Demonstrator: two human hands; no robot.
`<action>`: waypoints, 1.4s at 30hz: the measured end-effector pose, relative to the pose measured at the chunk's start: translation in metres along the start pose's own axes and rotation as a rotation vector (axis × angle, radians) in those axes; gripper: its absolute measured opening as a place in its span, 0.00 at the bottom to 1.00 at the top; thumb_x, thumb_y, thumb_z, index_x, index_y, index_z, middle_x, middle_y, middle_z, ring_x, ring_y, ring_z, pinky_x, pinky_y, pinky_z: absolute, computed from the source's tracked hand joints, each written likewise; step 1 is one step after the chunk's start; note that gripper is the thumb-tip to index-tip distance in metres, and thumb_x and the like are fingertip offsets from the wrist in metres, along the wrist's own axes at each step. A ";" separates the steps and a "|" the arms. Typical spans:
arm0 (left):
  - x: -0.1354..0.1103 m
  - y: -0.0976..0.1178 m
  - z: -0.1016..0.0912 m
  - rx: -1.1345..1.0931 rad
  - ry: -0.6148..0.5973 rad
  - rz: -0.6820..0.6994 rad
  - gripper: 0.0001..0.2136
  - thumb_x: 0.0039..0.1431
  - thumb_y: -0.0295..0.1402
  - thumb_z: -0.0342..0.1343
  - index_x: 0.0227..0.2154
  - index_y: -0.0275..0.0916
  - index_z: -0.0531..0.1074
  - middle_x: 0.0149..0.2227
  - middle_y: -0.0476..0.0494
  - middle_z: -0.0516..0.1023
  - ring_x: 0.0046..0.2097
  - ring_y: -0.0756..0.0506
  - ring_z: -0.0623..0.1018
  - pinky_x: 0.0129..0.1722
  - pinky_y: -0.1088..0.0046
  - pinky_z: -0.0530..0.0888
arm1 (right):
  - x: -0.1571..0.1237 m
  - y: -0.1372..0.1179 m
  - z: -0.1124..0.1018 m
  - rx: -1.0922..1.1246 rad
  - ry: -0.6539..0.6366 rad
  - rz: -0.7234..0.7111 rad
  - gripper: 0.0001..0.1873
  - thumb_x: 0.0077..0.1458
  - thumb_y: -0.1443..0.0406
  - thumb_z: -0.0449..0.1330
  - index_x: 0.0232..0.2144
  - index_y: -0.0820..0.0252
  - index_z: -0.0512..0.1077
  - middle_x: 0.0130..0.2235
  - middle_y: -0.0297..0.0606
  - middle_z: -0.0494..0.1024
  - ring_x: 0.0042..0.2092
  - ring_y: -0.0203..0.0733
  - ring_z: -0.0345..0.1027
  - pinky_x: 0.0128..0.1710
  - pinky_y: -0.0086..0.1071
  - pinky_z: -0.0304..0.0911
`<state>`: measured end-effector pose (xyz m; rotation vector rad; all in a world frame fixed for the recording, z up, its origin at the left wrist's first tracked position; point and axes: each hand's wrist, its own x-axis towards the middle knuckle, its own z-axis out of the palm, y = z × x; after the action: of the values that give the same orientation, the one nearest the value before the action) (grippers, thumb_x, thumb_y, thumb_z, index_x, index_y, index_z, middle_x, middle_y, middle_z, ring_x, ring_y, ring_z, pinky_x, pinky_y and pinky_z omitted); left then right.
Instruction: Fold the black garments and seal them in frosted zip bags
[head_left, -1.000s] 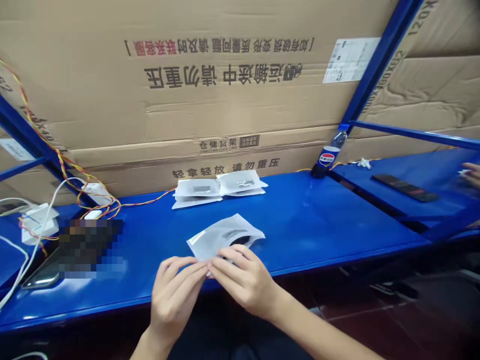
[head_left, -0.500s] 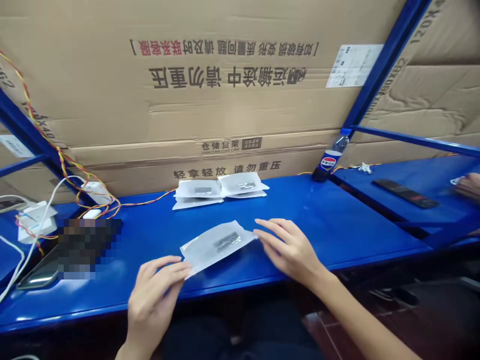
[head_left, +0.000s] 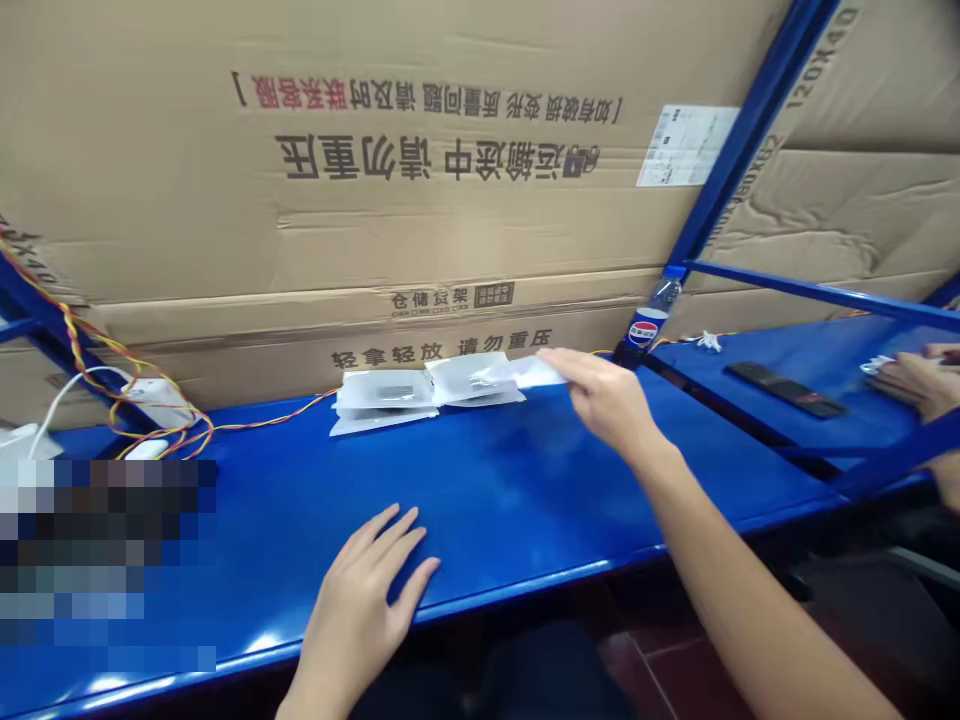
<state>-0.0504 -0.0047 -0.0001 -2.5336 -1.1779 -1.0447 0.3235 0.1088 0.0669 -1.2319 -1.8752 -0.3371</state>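
My right hand (head_left: 611, 400) reaches to the back of the blue shelf and pinches the right end of a white translucent pouch (head_left: 531, 372). The pouch is blurred and overlaps the right stack of similar white pouches (head_left: 474, 384). Just left of that stack lies another stack of pouches (head_left: 388, 388), a dark printed label showing on its top one. My left hand (head_left: 371, 590) rests near the front edge of the shelf, fingers spread, holding nothing.
A cola bottle (head_left: 646, 318) stands at the back right by the blue upright. Twisted red-yellow wires (head_left: 180, 435) and a white adapter (head_left: 163, 402) lie at the left. Past the divider are a black phone (head_left: 784, 389) and another person's hands (head_left: 911, 380). A cardboard sheet (head_left: 450, 240) backs the shelf.
The pouch has gone from between both hands at the front to the back stacks, carried by my right hand. My left hand has let go of it. The view has shifted slightly.
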 end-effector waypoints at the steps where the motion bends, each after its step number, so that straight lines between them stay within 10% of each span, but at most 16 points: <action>1: -0.001 0.000 0.001 0.007 -0.005 -0.003 0.12 0.72 0.40 0.58 0.51 0.44 0.81 0.53 0.43 0.86 0.56 0.34 0.84 0.52 0.54 0.86 | 0.007 0.020 0.000 -0.024 0.058 0.117 0.27 0.64 0.75 0.50 0.57 0.57 0.81 0.59 0.40 0.83 0.64 0.48 0.74 0.70 0.46 0.64; 7: -0.001 0.001 0.001 0.016 0.008 -0.059 0.11 0.72 0.38 0.57 0.49 0.44 0.82 0.51 0.42 0.87 0.55 0.34 0.85 0.51 0.54 0.86 | 0.013 0.087 0.039 -0.007 -0.032 0.371 0.29 0.54 0.78 0.51 0.53 0.67 0.82 0.56 0.51 0.83 0.64 0.53 0.73 0.70 0.54 0.59; 15: -0.002 0.001 0.002 -0.001 -0.013 -0.132 0.13 0.72 0.40 0.56 0.50 0.44 0.82 0.49 0.42 0.88 0.54 0.36 0.85 0.52 0.55 0.86 | -0.002 0.080 0.050 0.058 -0.309 0.396 0.29 0.45 0.78 0.55 0.47 0.63 0.85 0.55 0.48 0.85 0.64 0.54 0.73 0.69 0.48 0.64; 19: -0.003 -0.001 0.001 0.007 -0.042 -0.148 0.13 0.72 0.39 0.57 0.51 0.47 0.82 0.53 0.43 0.86 0.56 0.36 0.84 0.53 0.54 0.85 | -0.016 0.026 0.028 0.030 -0.263 0.397 0.26 0.56 0.74 0.55 0.54 0.67 0.82 0.60 0.53 0.81 0.70 0.58 0.65 0.72 0.53 0.57; 23: -0.004 0.002 0.006 0.042 -0.096 -0.217 0.15 0.70 0.39 0.56 0.54 0.49 0.82 0.57 0.43 0.84 0.58 0.35 0.82 0.56 0.52 0.84 | -0.074 -0.080 0.025 -0.005 -0.210 0.412 0.28 0.69 0.52 0.57 0.64 0.57 0.74 0.66 0.48 0.75 0.72 0.61 0.62 0.73 0.64 0.51; 27: 0.000 0.014 0.018 0.137 -0.158 -0.307 0.20 0.70 0.36 0.52 0.60 0.46 0.78 0.64 0.40 0.78 0.65 0.32 0.76 0.61 0.46 0.79 | -0.116 -0.163 0.040 -0.035 -0.402 0.396 0.37 0.70 0.45 0.53 0.74 0.54 0.62 0.75 0.45 0.60 0.77 0.62 0.49 0.73 0.66 0.46; 34: 0.007 0.025 0.030 0.185 -0.289 -0.330 0.25 0.74 0.40 0.49 0.70 0.44 0.68 0.74 0.36 0.64 0.75 0.31 0.62 0.69 0.41 0.68 | -0.091 -0.184 0.044 -0.075 -0.725 0.387 0.35 0.71 0.52 0.50 0.76 0.51 0.56 0.78 0.41 0.47 0.79 0.61 0.33 0.75 0.65 0.34; 42: 0.004 0.023 0.028 0.170 -0.297 -0.310 0.26 0.74 0.43 0.50 0.70 0.43 0.67 0.74 0.35 0.63 0.75 0.29 0.62 0.70 0.35 0.63 | -0.096 -0.190 0.045 -0.110 -0.635 0.387 0.32 0.72 0.56 0.47 0.74 0.55 0.60 0.77 0.45 0.52 0.79 0.62 0.38 0.75 0.66 0.37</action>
<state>-0.0175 -0.0061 -0.0146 -2.4820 -1.7016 -0.5971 0.1542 -0.0147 0.0071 -1.8961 -2.0788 0.1912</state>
